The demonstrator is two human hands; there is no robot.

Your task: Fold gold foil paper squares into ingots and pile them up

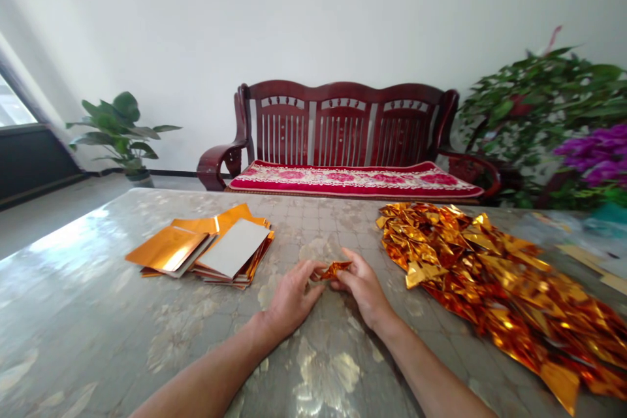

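Note:
Between my two hands, just above the table's middle, is a small folded piece of gold foil paper (336, 269). The fingers of my left hand (295, 294) pinch its left end. My right hand (361, 284) grips the right end between thumb and fingers. Left of my hands lies a loose stack of flat gold foil sheets (171, 248), some showing a pale grey back (238, 248). To the right spreads a large heap of folded gold foil pieces (470, 268), reaching down to the right edge of the view.
The table (196, 339) has a glossy, flower-patterned cover. Clear plastic and card strips (592, 268) lie at its far right. Behind stands a dark red wooden bench (343, 124) with a red patterned cushion (353, 177). Potted plants (120, 130) flank it on both sides.

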